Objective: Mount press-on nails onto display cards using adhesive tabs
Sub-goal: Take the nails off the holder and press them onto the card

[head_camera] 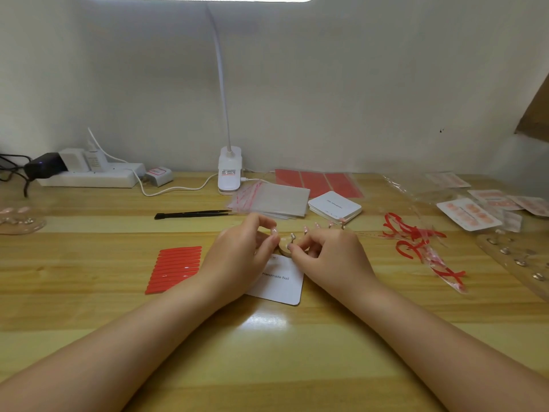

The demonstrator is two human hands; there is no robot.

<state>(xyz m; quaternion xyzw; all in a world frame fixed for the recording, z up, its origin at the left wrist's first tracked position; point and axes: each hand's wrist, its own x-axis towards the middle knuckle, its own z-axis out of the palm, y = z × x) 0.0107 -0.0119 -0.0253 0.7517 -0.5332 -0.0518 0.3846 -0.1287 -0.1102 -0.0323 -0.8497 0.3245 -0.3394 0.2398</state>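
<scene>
A white display card point(280, 283) printed "Handmade Nail" lies flat on the wooden table point(89, 307), partly under two hands that meet above its far edge. The left hand point(240, 257) and right hand point(326, 257), fingers curled, both pinch a small press-on nail point(292, 237); red adhesive tabs point(175, 269) lie just left, black tweezers point(193, 215) beyond.
</scene>
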